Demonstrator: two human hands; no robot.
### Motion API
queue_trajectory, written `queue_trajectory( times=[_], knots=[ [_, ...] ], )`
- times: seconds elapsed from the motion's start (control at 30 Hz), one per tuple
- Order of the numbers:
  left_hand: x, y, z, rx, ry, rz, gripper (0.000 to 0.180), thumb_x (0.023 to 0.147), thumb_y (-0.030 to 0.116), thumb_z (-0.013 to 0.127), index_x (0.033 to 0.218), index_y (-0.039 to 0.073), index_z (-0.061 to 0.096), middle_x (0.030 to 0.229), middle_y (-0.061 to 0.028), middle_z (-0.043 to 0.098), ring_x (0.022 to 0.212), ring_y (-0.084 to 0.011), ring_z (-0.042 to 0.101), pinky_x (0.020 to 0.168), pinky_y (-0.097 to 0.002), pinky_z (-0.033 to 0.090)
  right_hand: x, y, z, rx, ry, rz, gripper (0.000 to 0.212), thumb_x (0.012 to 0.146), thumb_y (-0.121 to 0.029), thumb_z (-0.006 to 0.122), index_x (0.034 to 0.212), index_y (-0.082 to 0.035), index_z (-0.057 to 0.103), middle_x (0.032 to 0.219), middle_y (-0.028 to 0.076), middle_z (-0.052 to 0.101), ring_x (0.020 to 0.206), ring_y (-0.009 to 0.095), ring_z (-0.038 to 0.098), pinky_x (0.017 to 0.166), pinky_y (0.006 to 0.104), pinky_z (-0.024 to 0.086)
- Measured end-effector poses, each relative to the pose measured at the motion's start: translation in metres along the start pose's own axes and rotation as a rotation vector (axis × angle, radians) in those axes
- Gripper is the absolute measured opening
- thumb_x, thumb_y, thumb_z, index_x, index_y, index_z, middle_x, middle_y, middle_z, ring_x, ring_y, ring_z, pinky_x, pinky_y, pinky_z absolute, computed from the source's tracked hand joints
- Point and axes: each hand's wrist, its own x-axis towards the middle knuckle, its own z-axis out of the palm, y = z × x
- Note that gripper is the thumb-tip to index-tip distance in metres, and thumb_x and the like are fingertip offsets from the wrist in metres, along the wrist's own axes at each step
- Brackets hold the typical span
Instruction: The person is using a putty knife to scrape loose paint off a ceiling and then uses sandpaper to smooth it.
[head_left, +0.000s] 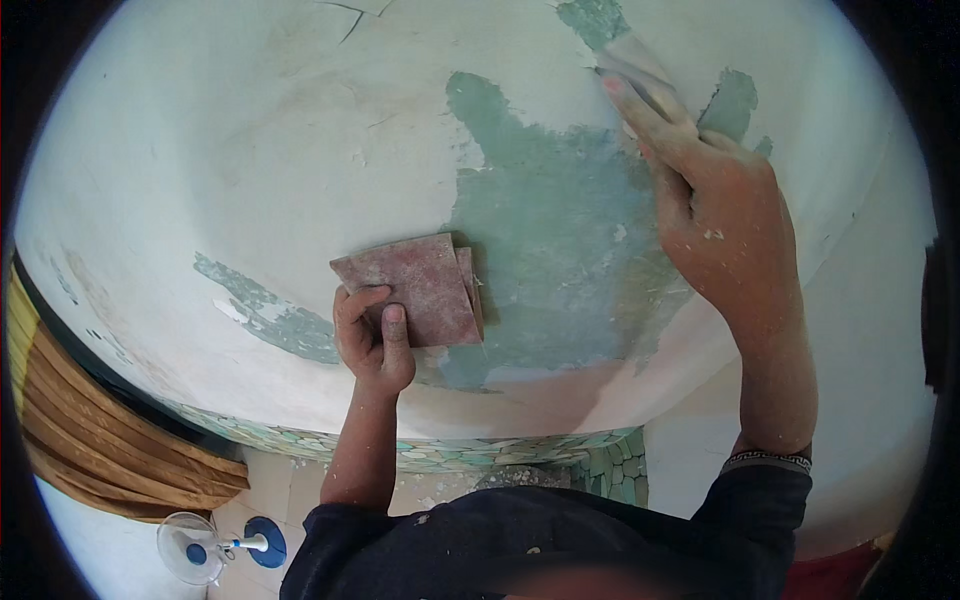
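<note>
My left hand (372, 338) is closed on a folded sheet of reddish-brown sandpaper (425, 290), thumb in front, dusted with white powder. It is held up before the wall (290, 150). My right hand (715, 190) is higher and to the right, fingers stretched along a flat, pale scraper (640, 62), blurred and mostly covered by the hand. The scraper's blade lies against the wall at the lower end of a green patch (592, 22). Below, a large bare green patch (545, 220) spreads between my hands, edged by flaking white paint.
A narrow green strip (275, 315) shows left of my left hand. Mosaic-patterned tiles (350, 450) line the wall's base, with paint flakes on the floor (300, 487). A brown curtain (110, 430) hangs at lower left near a blue-and-white standing fan (195, 550).
</note>
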Motion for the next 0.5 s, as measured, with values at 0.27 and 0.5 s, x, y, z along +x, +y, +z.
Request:
queue_trajectory(
  times=[0.27, 0.5],
  knots=[
    [0.000, 0.001, 0.001, -0.011, 0.010, -0.012, 0.019, 0.097, 0.011, 0.063, 0.113, 0.001, 0.058, 0.101, -0.0115, 0.053, 0.089, -0.0195, 0.053, 0.078, -0.0289, 0.042, 0.016, -0.012, 0.002, -0.033, -0.051, 0.033, 0.056, 0.090, 0.001, 0.059, 0.137, -0.029, 0.063, 0.076, 0.020, 0.062, 0.062, 0.032, 0.059, 0.061, 0.0402, 0.047],
    [0.002, 0.002, -0.003, 0.044, -0.018, -0.013, 0.018, 0.097, 0.010, 0.064, 0.112, 0.001, 0.059, 0.100, -0.0115, 0.054, 0.090, -0.0202, 0.054, 0.080, -0.0295, 0.043, 0.004, -0.004, -0.003, -0.024, -0.080, 0.040, 0.054, 0.090, -0.001, 0.059, 0.138, -0.027, 0.063, 0.078, 0.021, 0.063, 0.061, 0.032, 0.058, 0.062, 0.0390, 0.047]
  ],
)
